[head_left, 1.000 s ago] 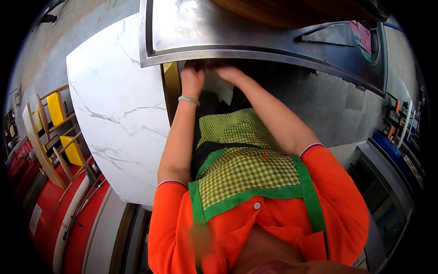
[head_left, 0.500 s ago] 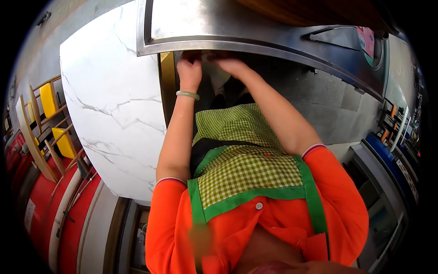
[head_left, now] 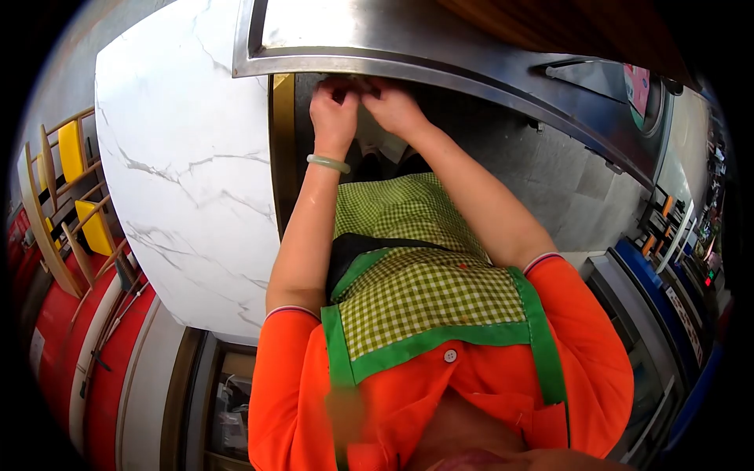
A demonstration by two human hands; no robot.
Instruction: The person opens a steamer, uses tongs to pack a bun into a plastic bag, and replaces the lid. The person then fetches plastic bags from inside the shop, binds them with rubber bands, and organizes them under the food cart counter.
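My left hand, with a pale green bangle at the wrist, is closed just below the metal counter edge. Beside it my right hand is closed too, its fingertips almost touching the left ones. A thin, pale, translucent sheet or bag hangs between the two hands, pinched at its top. The fingertips are partly hidden in shadow under the counter edge. A green checked apron lies over the orange shirt below the hands.
A stainless steel counter spans the top, with a dark brown object over it. A white marble-patterned tabletop is at the left. Wooden chairs with yellow parts stand farther left. Metal-framed cabinets are at the right.
The view has shifted, and the counter edge sits higher in it. Both hands have drawn nearer each other at the top of the sheet, which shows less than before.
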